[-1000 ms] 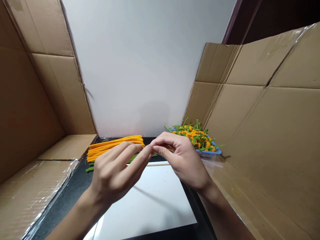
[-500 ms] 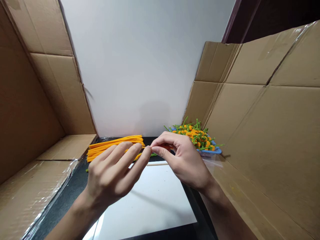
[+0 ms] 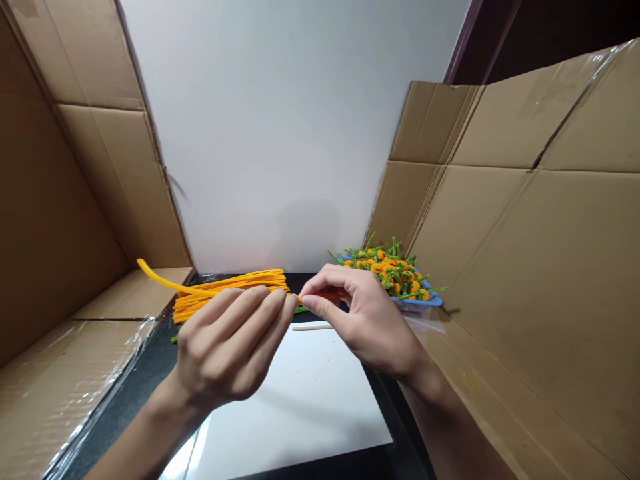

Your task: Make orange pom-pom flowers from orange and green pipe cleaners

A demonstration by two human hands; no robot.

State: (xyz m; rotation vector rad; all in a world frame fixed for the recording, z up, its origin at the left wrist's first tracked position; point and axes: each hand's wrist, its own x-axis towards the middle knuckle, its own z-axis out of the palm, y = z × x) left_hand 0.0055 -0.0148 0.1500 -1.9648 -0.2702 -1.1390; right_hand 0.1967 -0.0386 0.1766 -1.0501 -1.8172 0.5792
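An orange pipe cleaner [image 3: 170, 283] runs from between my hands out to the left, its free end bent upward. My left hand [image 3: 235, 343] is closed on it, fingers side by side. My right hand [image 3: 357, 317] pinches the same pipe cleaner between thumb and index finger, fingertips nearly touching those of the left. A small orange bit shows at the pinch; the rest inside the right hand is mostly hidden. Behind the left hand lies a bundle of orange pipe cleaners [image 3: 187, 308].
A blue basket [image 3: 434, 302] heaped with orange and green pipe-cleaner pieces [image 3: 395, 272] stands behind my right hand. A thin stick [image 3: 313, 327] lies at the far edge of a white board [image 3: 310, 407]. Cardboard walls [image 3: 530, 267] stand on both sides.
The long end of the orange pipe cleaner now sticks out to the left past my left hand. My left fingers, spread before, have drawn together. My right hand keeps its pinch.
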